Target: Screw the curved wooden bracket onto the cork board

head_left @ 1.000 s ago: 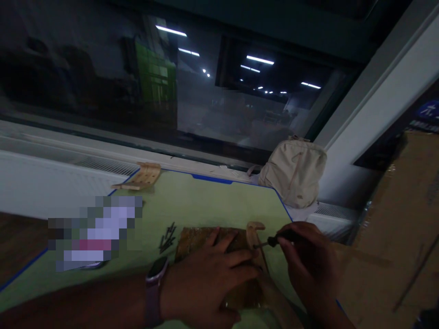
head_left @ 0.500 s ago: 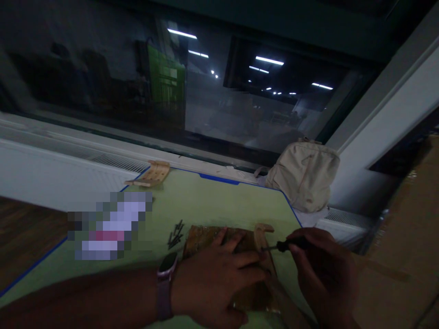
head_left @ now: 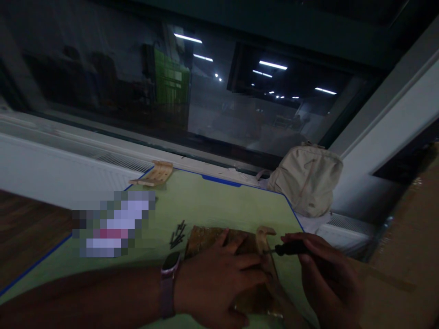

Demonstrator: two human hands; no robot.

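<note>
My left hand point(head_left: 219, 278), with a watch point(head_left: 170, 272) on its wrist, lies flat with fingers spread over a brown, shiny-surfaced panel point(head_left: 202, 237). Its fingertips reach the panel's right edge, beside a curved light wooden piece point(head_left: 262, 237). In my right hand point(head_left: 329, 278) is a screwdriver point(head_left: 291, 248) with a black handle, held nearly level and pointing left. The screwdriver's tip meets the wooden piece near its lower part; what lies under the tip is too small to make out. Several dark screws point(head_left: 178, 235) are heaped left of the panel.
Another curved wooden piece with holes point(head_left: 157, 173) sits at the table's far left corner. A blurred-out pale object point(head_left: 120, 224) lies on the left of the green tabletop point(head_left: 206, 196). Beyond the right corner is a beige backpack point(head_left: 307, 178); a cardboard box point(head_left: 404, 237) stands at right.
The view has shifted slightly. My right fingers have shifted back along the screwdriver handle, showing more of it. My left hand stays on the panel.
</note>
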